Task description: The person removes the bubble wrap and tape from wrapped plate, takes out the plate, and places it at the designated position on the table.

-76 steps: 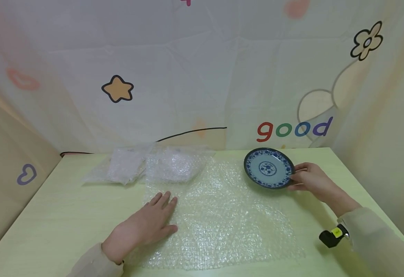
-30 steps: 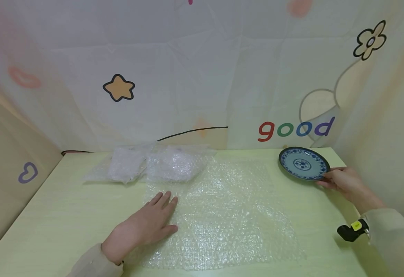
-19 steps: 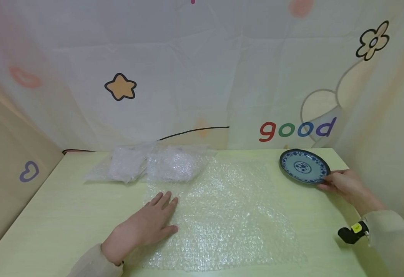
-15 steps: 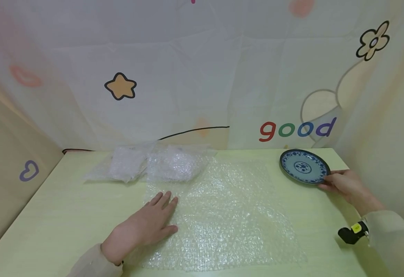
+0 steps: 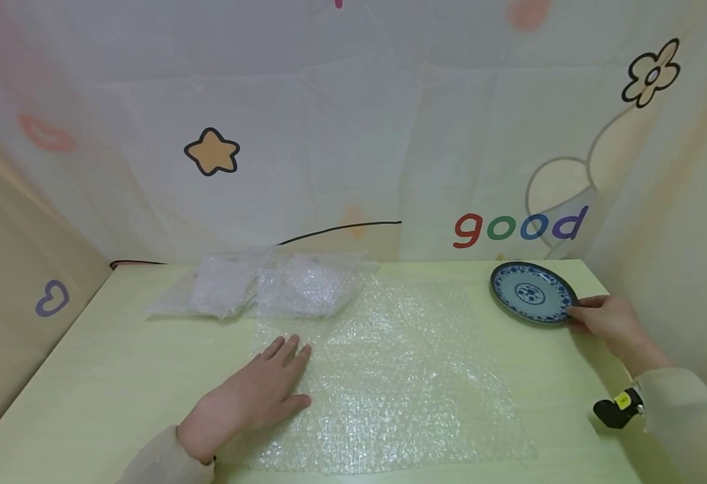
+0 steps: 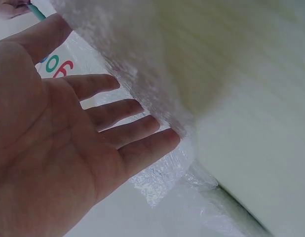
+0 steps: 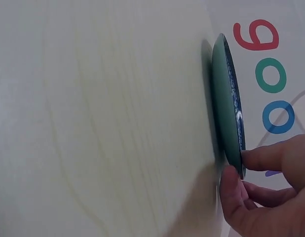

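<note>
While the right hand [image 5: 610,326] pinches the near-right rim of the blue-and-white plate [image 5: 531,294] between thumb and fingers, its grip nearly closed on the thin edge, the left hand [image 5: 256,393] lies flat-ish, fingers straight and spread, gripping nothing, fingertips on the left part of the bubble wrap [image 5: 401,376]. Plate is at the back right corner of the tabletop [image 5: 147,383], face up, far rim near the back edge, right side near the right edge. Right wrist view shows its underside, with a shadow beside it; can't tell if it touches down. Strip of bare wood between plate and the sheet's right edge, more wood in front of the plate, so room to slide left or forward; little room behind, where the printed cloth [image 5: 305,134] hangs. Sheet is spread flat, slightly crinkled, front edge near the bottom of the head view, back edge close to the tabletop's back edge. Two wrapped bundles along the back, left of middle: left bundle [image 5: 222,289] and right bundle [image 5: 313,286], touching or overlapping, right one over the sheet's back left corner. Wide bare stretch from left hand to the tabletop's left edge. Black gadget [image 5: 613,411] at the right sleeve [image 5: 683,410], above the wood
</note>
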### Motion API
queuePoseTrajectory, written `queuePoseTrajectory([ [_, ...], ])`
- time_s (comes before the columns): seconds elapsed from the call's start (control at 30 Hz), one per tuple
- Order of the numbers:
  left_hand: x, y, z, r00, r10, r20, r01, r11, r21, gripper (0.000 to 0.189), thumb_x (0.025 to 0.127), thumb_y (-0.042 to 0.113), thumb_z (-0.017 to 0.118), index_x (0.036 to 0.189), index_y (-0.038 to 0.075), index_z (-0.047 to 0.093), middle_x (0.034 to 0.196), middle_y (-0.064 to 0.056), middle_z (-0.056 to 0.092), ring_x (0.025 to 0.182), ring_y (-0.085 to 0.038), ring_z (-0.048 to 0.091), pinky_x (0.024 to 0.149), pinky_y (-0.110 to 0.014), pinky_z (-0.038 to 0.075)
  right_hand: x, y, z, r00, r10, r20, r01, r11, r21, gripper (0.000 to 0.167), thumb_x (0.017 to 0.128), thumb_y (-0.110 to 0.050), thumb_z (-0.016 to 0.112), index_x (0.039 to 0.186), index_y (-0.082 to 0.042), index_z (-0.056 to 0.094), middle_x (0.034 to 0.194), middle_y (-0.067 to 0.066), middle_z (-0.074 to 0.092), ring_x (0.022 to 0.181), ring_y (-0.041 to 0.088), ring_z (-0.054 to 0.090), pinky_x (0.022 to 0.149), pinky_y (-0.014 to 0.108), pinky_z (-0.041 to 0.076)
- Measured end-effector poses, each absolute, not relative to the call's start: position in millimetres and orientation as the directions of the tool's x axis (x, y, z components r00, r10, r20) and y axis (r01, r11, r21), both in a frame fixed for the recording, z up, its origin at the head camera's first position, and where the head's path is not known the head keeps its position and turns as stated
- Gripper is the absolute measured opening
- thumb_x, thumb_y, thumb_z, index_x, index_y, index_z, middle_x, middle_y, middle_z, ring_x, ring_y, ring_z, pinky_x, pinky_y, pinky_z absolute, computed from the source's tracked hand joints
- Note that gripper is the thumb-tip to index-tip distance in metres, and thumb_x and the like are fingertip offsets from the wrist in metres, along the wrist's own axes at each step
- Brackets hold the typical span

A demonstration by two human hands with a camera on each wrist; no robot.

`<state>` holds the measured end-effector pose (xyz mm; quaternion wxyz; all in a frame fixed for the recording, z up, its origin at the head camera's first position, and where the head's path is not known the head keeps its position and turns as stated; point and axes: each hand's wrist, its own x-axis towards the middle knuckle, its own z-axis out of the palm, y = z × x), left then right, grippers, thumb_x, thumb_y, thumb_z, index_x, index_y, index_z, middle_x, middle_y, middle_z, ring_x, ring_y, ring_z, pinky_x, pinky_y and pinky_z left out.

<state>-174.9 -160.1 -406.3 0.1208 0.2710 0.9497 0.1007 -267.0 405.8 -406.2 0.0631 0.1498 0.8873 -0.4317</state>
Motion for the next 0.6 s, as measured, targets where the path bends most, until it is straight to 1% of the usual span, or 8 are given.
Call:
queuePoseTrajectory([
  [0.1,-175,-159,-405,-0.824,0.538,-0.181,0.489,0.835,0.253,0.077,0.102,0.041,0.063,0.158,-0.003,0.033,0.163,-0.030,0.022,0.150,-0.050,0.020,0.115,-0.062,0.030,-265,405,-406,-0.956,0.218,-0.195,0.292,0.679,-0.674,0.059,0.104,-0.019,0.058,0.135,0.026,0.037,0.114,0.036,0.056,0.082,0.023,0.062,0.067,0.025,0.053],
  [0.17,-175,-159,-405,-0.823,0.537,-0.184,0.488,0.835,0.252,0.077,0.102,0.041,0.064,0.158,-0.003,0.033,0.163,-0.030,0.021,0.150,-0.050,0.020,0.114,-0.063,0.030,-264,402,-406,-0.960,0.223,-0.172,0.281,0.719,-0.635,0.061,0.104,-0.023,0.058,0.135,0.026,0.037,0.115,0.036,0.055,0.088,0.032,0.060,0.069,0.030,0.052],
  [0.3,-175,-159,-406,-0.823,0.536,-0.187,0.487,0.836,0.254,0.077,0.102,0.041,0.063,0.158,-0.002,0.033,0.164,-0.030,0.021,0.150,-0.050,0.020,0.114,-0.064,0.031,-262,393,-406,-0.972,0.214,-0.095,0.229,0.784,-0.577,0.062,0.102,-0.023,0.057,0.133,0.027,0.037,0.120,0.042,0.049,0.102,0.048,0.053,0.082,0.049,0.053],
  [0.43,-175,-159,-406,-0.821,0.540,-0.186,0.488,0.833,0.260,0.077,0.102,0.041,0.063,0.158,-0.003,0.033,0.163,-0.030,0.021,0.149,-0.050,0.020,0.114,-0.064,0.031,-262,383,-407,-0.978,0.209,-0.013,0.185,0.831,-0.525,0.062,0.101,-0.022,0.057,0.132,0.028,0.036,0.120,0.044,0.044,0.105,0.053,0.044,0.088,0.062,0.048],
  [0.53,-175,-159,-405,-0.822,0.537,-0.189,0.489,0.836,0.248,0.077,0.103,0.041,0.063,0.158,-0.002,0.033,0.163,-0.030,0.021,0.149,-0.050,0.020,0.114,-0.063,0.031,-263,375,-408,-0.977,0.211,0.030,0.166,0.842,-0.514,0.064,0.102,-0.023,0.057,0.134,0.027,0.035,0.123,0.044,0.037,0.109,0.054,0.038,0.088,0.068,0.043],
  [0.6,-175,-159,-404,-0.823,0.535,-0.191,0.491,0.839,0.234,0.076,0.103,0.042,0.062,0.158,-0.002,0.033,0.163,-0.030,0.021,0.149,-0.049,0.021,0.114,-0.063,0.031,-264,369,-407,-0.979,0.198,0.047,0.147,0.849,-0.507,0.064,0.102,-0.025,0.057,0.135,0.025,0.036,0.127,0.045,0.032,0.114,0.057,0.033,0.090,0.073,0.038],
])
